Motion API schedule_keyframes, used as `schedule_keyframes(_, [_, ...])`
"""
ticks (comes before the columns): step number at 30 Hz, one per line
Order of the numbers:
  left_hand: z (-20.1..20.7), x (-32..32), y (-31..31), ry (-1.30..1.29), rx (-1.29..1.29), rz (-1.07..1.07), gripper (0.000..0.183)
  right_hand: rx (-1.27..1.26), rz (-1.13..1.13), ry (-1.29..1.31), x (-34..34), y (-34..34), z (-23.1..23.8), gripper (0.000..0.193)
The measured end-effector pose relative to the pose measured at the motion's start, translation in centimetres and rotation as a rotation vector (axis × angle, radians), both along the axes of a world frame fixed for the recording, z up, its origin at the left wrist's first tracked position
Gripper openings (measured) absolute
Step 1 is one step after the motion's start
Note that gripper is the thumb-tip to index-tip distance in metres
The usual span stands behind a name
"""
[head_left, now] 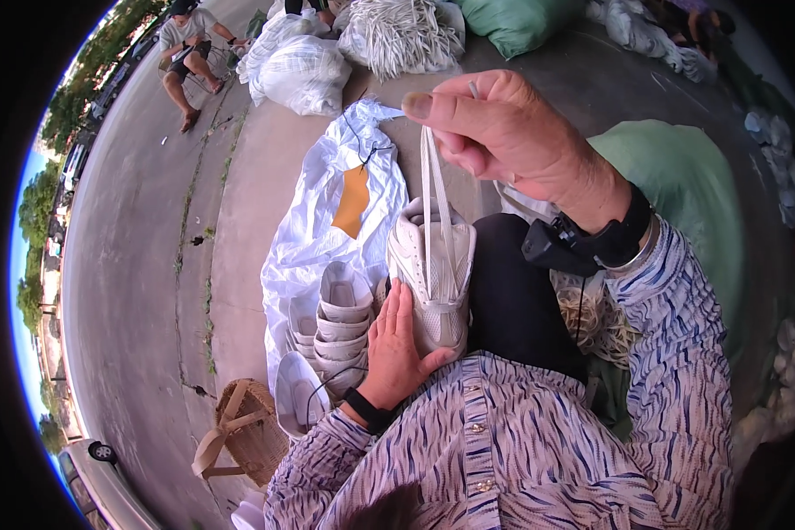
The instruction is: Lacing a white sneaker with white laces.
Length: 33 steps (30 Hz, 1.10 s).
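A pale sneaker (446,325) stands against my dark-clad leg, its toe toward me. My left hand (392,358) holds its side, fingers stretched along it and thumb at the toe end. Raised above the shoe, my right hand (495,124) pinches white shoelaces (429,172) between thumb and fingers. The laces run taut from the shoe up to that hand. To the left of the sneaker, several more pale shoes (343,325) are stacked one in another, and a single shoe (300,393) lies nearer me.
Under the shoes spreads a white plastic sheet (296,243) with an orange piece (352,201) on it. A woven basket (252,428) lies left. Loose laces (599,327) and a green sack (680,185) are at right. Full white sacks (305,75) stand ahead; a person (190,53) sits far left.
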<state>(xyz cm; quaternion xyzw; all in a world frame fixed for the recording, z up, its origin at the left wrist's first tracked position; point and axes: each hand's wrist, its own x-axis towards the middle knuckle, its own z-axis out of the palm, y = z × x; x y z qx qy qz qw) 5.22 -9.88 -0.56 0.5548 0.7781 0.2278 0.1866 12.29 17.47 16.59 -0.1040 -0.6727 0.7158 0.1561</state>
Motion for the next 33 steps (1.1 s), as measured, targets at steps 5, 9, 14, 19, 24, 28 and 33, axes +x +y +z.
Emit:
schedule_keyframes(5, [2.4, 0.0, 0.4, 0.145, 0.123, 0.005, 0.081, 0.364, 0.135, -0.234, 2.4, -0.7, -2.7, 0.025])
schedule_keyframes(9, [3.7, -0.3, 2.7, 0.153, 0.203, -0.122, 0.037, 0.264, 0.129, -0.454, 5.1, -1.8, -6.9, 0.025])
schedule_keyframes(14, [3.1, -1.0, 5.0, 0.051, 0.217, -0.169, 0.019, 0.849, 0.100, -0.423, 7.3, -7.2, -13.3, 0.014])
schedule_keyframes(19, [2.5, -1.1, 5.0, 0.005, 0.223, -0.099, 0.010, 1.014, -0.013, -0.255, 7.1, -9.3, -16.3, 0.012])
schedule_keyframes(24, [2.5, -1.0, 5.6, -0.148, 0.173, 0.005, 0.014, 1.190, 0.033, -0.236, 6.6, -9.2, -16.5, 0.011])
schedule_keyframes(28, [2.7, -0.9, 5.7, -0.202, 0.164, 0.016, 0.012, 1.195, 0.023, -0.125, 6.7, -9.4, -16.6, 0.012])
schedule_keyframes(33, [3.5, -1.3, 6.2, 0.029, 0.088, -0.139, 0.007, 1.231, -0.030, 0.006, 6.9, -9.2, -17.2, 0.009])
